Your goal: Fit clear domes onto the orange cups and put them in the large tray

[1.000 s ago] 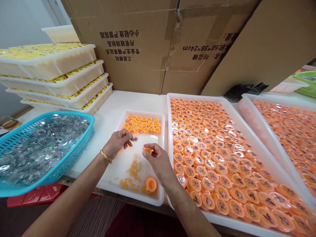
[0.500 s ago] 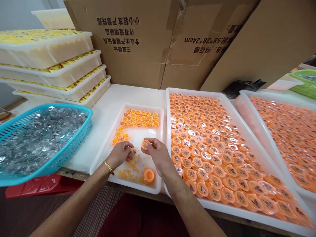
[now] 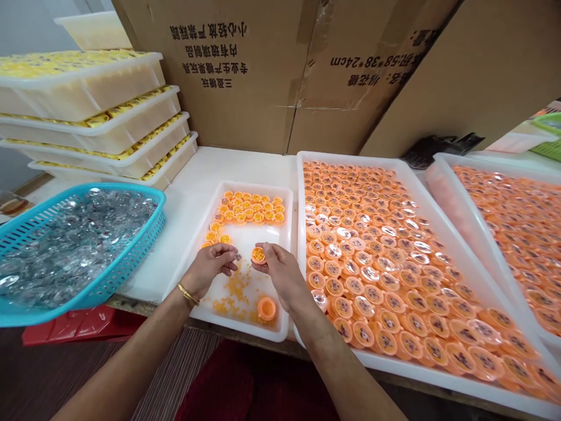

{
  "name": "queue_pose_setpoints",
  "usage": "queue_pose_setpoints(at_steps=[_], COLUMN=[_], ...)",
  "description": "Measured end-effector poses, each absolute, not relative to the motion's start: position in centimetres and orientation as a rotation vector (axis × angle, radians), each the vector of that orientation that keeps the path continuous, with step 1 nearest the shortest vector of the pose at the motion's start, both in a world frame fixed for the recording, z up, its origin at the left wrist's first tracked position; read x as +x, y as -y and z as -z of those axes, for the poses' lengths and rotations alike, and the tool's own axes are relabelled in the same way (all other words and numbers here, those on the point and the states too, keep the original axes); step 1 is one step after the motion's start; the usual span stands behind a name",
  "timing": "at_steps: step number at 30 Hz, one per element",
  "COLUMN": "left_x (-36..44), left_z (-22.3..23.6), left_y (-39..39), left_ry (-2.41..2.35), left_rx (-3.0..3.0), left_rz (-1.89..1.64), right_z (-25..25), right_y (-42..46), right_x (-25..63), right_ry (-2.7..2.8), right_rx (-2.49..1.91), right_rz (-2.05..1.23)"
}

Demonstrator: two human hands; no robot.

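My right hand (image 3: 283, 273) pinches a small orange cup (image 3: 258, 255) filled with yellow beads, holding it over the small white tray (image 3: 193, 248). My left hand (image 3: 209, 268), with a gold bracelet on the wrist, is closed beside it, and its fingertips pinch a tiny dark piece (image 3: 238, 256) close to the cup. Rows of filled orange cups (image 3: 249, 209) sit at the tray's far end. Loose yellow beads (image 3: 232, 295) and one empty orange cup (image 3: 266, 307) lie at its near end.
A large white tray of sealed orange cups (image 3: 372, 257) lies to the right, with another tray (image 3: 521, 228) beyond it. A blue basket of clear lids (image 3: 65, 248) sits on the left. Stacked trays of yellow pieces (image 3: 96, 117) and cardboard boxes (image 3: 272, 76) stand behind.
My left hand came back from the rows of filled cups, went down to the loose beads, and now sits beside the cup. My right hand held the cup throughout, drifting slightly.
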State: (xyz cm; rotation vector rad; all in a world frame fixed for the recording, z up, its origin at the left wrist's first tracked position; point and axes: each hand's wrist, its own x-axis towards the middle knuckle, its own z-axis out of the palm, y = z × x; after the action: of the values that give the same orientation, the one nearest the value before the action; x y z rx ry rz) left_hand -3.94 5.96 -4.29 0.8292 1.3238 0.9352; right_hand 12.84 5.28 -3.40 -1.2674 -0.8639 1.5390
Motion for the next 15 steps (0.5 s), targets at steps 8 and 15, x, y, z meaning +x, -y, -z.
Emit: queue_pose_setpoints(at_steps=[8,15], left_x=[-4.5,-3.9], left_z=[2.8,3.1], left_y=[-5.0,-4.8], left_ry=[-0.991,-0.912], left_rx=[0.480,0.376], left_rz=[-0.988,-1.019], right_z=[2.8,2.6], right_y=[-5.2,-5.0], right_x=[12.8,12.8], right_ry=[0.778,0.767], right_rx=[-1.207,-1.155], right_rz=[-1.590,-1.636])
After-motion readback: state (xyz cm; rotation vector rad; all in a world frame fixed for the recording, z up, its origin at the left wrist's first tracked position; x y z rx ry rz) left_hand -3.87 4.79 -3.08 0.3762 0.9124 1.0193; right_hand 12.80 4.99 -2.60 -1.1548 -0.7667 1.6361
